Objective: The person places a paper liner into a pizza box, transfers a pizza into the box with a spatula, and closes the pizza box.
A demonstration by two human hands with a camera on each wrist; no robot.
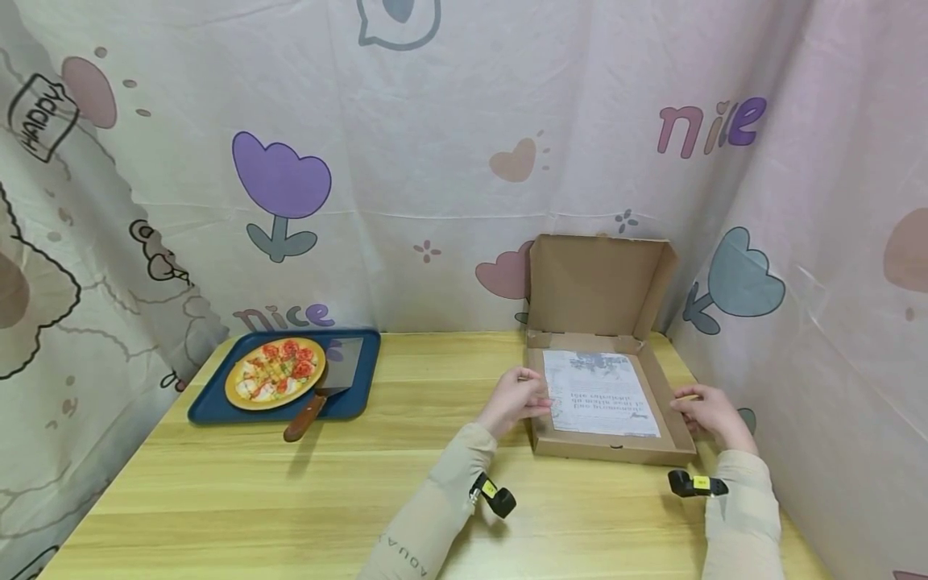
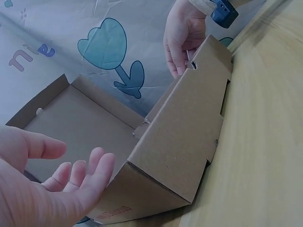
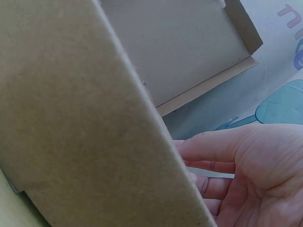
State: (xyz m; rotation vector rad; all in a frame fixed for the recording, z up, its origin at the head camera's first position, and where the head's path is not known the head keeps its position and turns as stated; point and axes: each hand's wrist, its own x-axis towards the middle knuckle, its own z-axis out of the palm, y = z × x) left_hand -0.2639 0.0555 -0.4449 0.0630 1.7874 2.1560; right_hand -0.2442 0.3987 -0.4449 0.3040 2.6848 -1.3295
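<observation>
An open brown cardboard box (image 1: 612,449) stands on the right of the table with its lid raised. Inside it lies a printed paper sheet (image 1: 602,393). My left hand (image 1: 516,399) is at the box's left wall, over the sheet's left edge in the head view. In the left wrist view its thumb and fingers are spread apart, holding nothing. My right hand (image 1: 714,415) is at the right wall, fingertips by its top edge and loosely bent. The right wrist view shows the wall hiding those fingertips, so their contact is unclear.
A blue tray (image 1: 210,408) at the left holds a yellow plate (image 1: 230,392) with a pizza (image 1: 279,370). A pizza server (image 1: 312,411) with a wooden handle leans across the tray's front edge. A printed curtain (image 1: 435,161) hangs behind the table.
</observation>
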